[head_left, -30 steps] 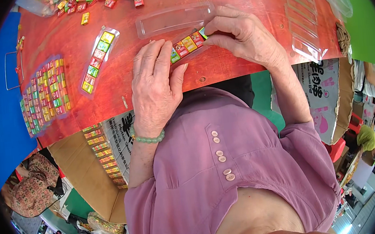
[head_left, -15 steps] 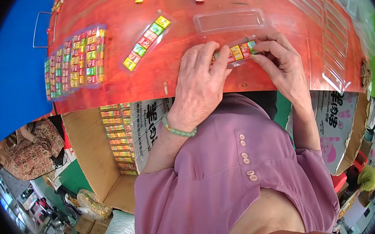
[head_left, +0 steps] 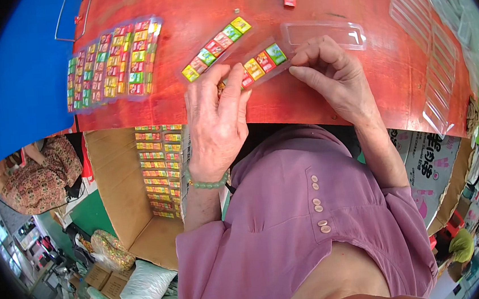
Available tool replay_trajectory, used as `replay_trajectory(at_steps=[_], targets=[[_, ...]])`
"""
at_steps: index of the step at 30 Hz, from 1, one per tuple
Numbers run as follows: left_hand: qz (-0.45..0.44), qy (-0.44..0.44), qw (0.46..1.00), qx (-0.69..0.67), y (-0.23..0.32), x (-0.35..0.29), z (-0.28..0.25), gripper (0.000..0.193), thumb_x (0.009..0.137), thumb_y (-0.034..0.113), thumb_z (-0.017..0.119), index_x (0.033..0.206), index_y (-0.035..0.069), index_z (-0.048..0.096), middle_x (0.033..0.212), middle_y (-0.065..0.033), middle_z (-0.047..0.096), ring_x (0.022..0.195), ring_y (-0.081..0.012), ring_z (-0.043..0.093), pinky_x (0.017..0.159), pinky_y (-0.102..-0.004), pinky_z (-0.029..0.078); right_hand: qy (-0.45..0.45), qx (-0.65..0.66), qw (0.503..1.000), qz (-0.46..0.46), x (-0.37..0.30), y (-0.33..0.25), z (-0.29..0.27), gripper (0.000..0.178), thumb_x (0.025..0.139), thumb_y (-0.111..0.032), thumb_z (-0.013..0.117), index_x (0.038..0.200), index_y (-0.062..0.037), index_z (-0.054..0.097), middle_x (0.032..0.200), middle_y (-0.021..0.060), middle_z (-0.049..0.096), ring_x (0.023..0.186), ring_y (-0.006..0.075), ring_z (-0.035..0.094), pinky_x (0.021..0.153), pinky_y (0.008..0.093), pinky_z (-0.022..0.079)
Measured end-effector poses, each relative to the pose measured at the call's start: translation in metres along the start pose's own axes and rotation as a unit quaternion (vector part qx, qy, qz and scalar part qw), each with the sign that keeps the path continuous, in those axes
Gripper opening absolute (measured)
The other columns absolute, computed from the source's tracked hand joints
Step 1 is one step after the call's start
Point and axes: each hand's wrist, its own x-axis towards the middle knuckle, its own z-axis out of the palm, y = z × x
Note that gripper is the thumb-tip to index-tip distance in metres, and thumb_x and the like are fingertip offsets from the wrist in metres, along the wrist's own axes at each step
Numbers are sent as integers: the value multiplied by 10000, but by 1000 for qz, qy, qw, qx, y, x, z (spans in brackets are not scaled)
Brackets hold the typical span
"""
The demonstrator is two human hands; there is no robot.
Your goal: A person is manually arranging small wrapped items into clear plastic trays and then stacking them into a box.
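Note:
My left hand [head_left: 214, 126] grips the near left end of a narrow clear plastic tray [head_left: 285, 67] by its sides. A single row of small candy-like boxes [head_left: 253, 68], red, yellow and green, fills the part that shows; my fingers cover the rest. Close by the tray's right end is my right hand [head_left: 333, 76], its fingers curled and the thumb and forefinger slightly apart, with nothing visible between them. Just beyond the held tray lies another filled tray [head_left: 214, 48], slanting on the red table. An unfilled clear tray [head_left: 326, 35] lies behind my right hand.
Several filled trays [head_left: 115, 63] stand side by side at the left. Loose small boxes [head_left: 289, 0] are scattered at the far edge. Stacked clear trays [head_left: 435, 70] and a plastic bag lie right. Below the table, an open carton [head_left: 123, 188] holds filled trays; another person sits left.
My left hand has carried the filled tray leftward, close to the slanting one. My right hand has come away from the green end box and moved a little left.

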Motion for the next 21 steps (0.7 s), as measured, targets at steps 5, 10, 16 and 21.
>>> replay_trajectory(at_steps=[5, 10, 16, 21], targets=[[2, 38, 998, 53, -27, 19, -2, 430, 872, 63, 748, 1290, 19, 657, 1237, -150, 597, 1078, -356, 582, 918, -478, 476, 0, -7, 1000, -18, 9, -14, 12, 36, 960, -12, 712, 977, -34, 689, 1014, -14, 611, 950, 81, 584, 868, 240, 467], [13, 37, 997, 71, -47, 24, 10, 438, 882, 117, 751, 1290, 14, 631, 1274, -182, 579, 1116, -377, 579, 950, -498, 476, 1, -22, 999, -32, 3, -4, 7, 14, 969, -21, 696, 963, -28, 685, 982, -8, 604, 908, 86, 567, 842, 243, 453], [-4, 14, 999, 48, -47, 25, 9, 470, 889, 160, 758, 1304, -5, 612, 1282, -202, 570, 1140, -397, 577, 958, -504, 482, -4, -23, 1000, -18, 3, 1, 3, 12, 969, -24, 698, 972, -19, 688, 954, 2, 588, 879, 92, 555, 820, 254, 458], [-12, 20, 999, 36, -46, 24, 10, 459, 874, 122, 770, 1293, -10, 636, 1266, -188, 592, 1106, -386, 591, 940, -477, 504, 0, -17, 1000, -15, 3, 3, 3, 41, 958, -39, 711, 938, -21, 680, 940, 3, 612, 923, 116, 581, 864, 281, 473]])
